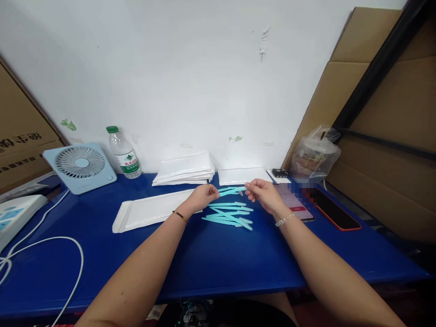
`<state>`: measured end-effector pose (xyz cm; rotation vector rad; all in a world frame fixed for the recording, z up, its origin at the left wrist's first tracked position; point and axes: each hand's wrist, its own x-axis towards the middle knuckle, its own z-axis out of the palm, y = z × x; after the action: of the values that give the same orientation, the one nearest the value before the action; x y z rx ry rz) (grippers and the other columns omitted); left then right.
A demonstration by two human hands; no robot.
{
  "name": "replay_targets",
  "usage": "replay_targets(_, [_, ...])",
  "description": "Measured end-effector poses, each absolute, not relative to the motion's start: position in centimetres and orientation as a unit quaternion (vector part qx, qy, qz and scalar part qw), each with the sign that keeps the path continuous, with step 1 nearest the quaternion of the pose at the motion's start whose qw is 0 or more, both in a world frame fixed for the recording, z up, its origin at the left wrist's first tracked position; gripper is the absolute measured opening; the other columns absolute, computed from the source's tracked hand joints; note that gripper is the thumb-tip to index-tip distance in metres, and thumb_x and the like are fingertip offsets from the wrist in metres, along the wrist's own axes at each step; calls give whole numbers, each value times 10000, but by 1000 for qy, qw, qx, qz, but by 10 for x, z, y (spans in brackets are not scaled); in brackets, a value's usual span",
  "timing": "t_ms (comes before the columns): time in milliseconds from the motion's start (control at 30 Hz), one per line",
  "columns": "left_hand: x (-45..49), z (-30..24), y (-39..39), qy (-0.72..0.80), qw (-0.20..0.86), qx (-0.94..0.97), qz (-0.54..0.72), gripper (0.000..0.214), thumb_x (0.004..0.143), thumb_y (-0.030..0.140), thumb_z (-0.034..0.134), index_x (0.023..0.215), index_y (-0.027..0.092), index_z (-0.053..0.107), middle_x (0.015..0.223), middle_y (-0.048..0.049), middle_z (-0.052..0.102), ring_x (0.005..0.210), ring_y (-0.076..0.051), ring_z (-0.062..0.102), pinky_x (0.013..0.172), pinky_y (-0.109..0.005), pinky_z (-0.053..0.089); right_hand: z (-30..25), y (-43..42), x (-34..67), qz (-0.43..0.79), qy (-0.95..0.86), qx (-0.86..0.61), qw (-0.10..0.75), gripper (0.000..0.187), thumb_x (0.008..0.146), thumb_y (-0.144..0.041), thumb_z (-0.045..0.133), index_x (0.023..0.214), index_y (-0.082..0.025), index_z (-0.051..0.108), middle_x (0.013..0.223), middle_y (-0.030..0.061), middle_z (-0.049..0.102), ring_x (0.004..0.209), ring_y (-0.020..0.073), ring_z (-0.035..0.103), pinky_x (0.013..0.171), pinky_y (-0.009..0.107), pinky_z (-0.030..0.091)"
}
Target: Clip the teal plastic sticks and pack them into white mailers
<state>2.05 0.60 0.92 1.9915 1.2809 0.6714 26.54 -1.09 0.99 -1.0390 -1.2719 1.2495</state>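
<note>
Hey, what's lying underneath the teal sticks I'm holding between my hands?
A loose pile of teal sticks lies on the blue table, below the held sticks. The left hand and right hand cover the held sticks' ends, so those cannot be seen.

Arms: both bare as far as the frame edge, L entering from lower left, R from lower right.
L hand [201, 196], centre of frame: thin gold-coloured ring [209, 185] on one finger.
L wrist: slim bracelet [180, 216] – dark band w/ gold-coloured pieces, snug fit.
R hand [264, 194], centre-right.
R wrist: beaded bracelet [284, 220] – small pale, clear-looking beads, single strand.
Bottom centre: dark clothing [238, 313], approx. lap level; too dim for detail.
</note>
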Motion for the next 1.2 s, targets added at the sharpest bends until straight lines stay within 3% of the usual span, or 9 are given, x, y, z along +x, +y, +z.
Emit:
replay_targets(133, [22, 14, -1, 480, 342, 775, 228, 233, 741, 384, 567, 784, 164, 629, 708, -10, 624, 637, -130, 546, 555, -218, 403, 11, -10, 270, 472, -592, -465, 459, 346, 712, -495, 676, 704, -172, 551, 619, 15, 644, 481, 104, 542, 455, 221, 405])
replay_targets(267, [23, 16, -6, 487, 328, 795, 153, 230, 721, 387, 593, 759, 169, 653, 714, -19, 649, 643, -144, 569, 537, -221, 402, 8, -1, 288, 217, -685, -583, 380, 270, 802, -426, 568, 715, -175, 617, 606, 21, 629, 559, 139, 555, 549, 252, 405])
replay_targets(400, [25, 14, -6, 500, 195, 826, 172, 227, 798, 362, 532, 875, 190, 660, 859, -38, 670, 790, -175, 599, 666, -254, 435, -4, 9, 295, 94, -718, -634, 271, 163, 745, -329, 626, 739, -168, 652, 780, 62, 663, 728, 179, 591, 646, 262, 409])
replay_targets(567, [26, 8, -2, 515, 40, 838, 175, 277, 847, 282, 508, 1095, 227, 618, 1146, -58, 603, 1051, -212, 541, 876, -310, 401, -7, 12, 288, 114, -729, -635, 226, 75, 760, -227, 598, 728, -171, 635, 801, 63, 654, 737, 170, 591, 633, 241, 398])
replay_targets(700, [27, 5, 3, 524, 29, 840, 142, 206, 846, 277, 526, 1013, 227, 634, 1022, -50, 638, 988, -205, 564, 830, -303, 407, -4, 8, 287, 124, -732, -631, 225, 27, 739, -163, 595, 759, -164, 612, 811, 66, 645, 715, 163, 572, 614, 233, 389])
replay_targets(900, [28, 5, 6, 537, 61, 830, 137, 73, 805, 245, 566, 811, 203, 626, 890, -31, 653, 878, -181, 584, 732, -268, 398, -7, 8, 287, 163, -746, -589, 264, 339, 703, -2, 495, 964, -170, 631, 754, 30, 605, 674, 133, 536, 647, 220, 396])
replay_targets(1000, [26, 6, 5, 531, 71, 832, 143, 56, 796, 229, 562, 785, 204, 611, 871, -21, 651, 851, -171, 583, 702, -258, 388, -4, 7, 283, 220, -723, -576, 312, 278, 732, -44, 480, 894, -188, 653, 664, -3, 555, 582, 111, 489, 582, 216, 383])
replay_targets(1100, [23, 6, 5, 525, 88, 832, 157, 71, 809, 230, 532, 795, 206, 598, 837, -13, 651, 809, -160, 587, 675, -251, 382, 0, 4, 278, 361, -655, -543, 383, 142, 760, -163, 539, 862, -166, 639, 595, -24, 532, 514, 93, 472, 499, 204, 373])
replay_targets(1200, [18, 6, 7, 532, 118, 819, 176, 101, 827, 248, 501, 837, 205, 592, 798, -10, 648, 763, -154, 590, 646, -245, 387, 2, 0, 275, 488, -592, -481, 424, 246, 688, -258, 683, 893, -132, 631, 657, -1, 596, 531, 88, 520, 514, 208, 428])
